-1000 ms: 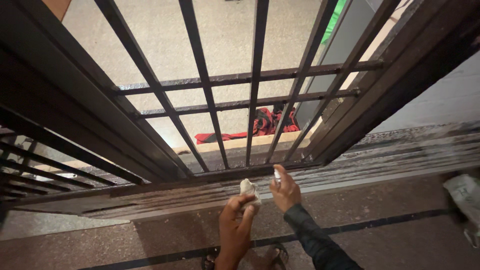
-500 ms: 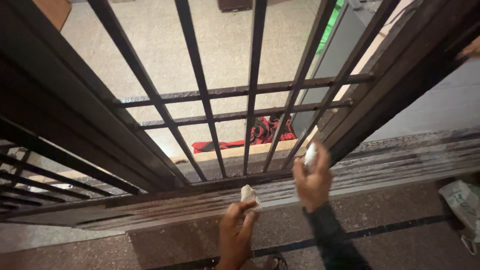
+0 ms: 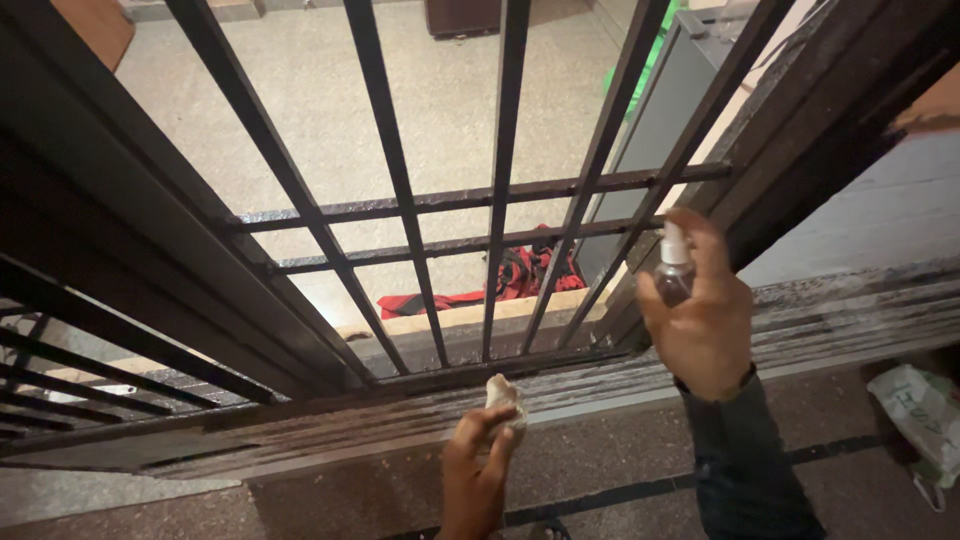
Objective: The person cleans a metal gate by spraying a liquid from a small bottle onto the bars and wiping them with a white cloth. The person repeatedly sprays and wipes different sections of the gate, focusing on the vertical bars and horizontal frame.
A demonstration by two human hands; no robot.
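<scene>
My right hand [image 3: 700, 320] holds a small clear spray bottle [image 3: 674, 270] with a white nozzle, raised in front of the dark metal gate bars [image 3: 500, 200] near the right frame. My left hand [image 3: 478, 460] is lower, gripping a crumpled pale cloth [image 3: 503, 392] pressed against the bottom rail [image 3: 300, 430] of the gate. Both hands are on the near side of the bars.
A red and black cloth [image 3: 520, 280] lies on the floor beyond the gate. A grey panel [image 3: 650, 130] stands behind the bars at right. A pale bag [image 3: 925, 410] lies on the floor at the right edge. A white wall [image 3: 880, 215] rises at right.
My right hand has lifted the spray bottle from beside the bottom rail up and to the right, to the height of the lower crossbars. The left hand stays on the rail with the cloth.
</scene>
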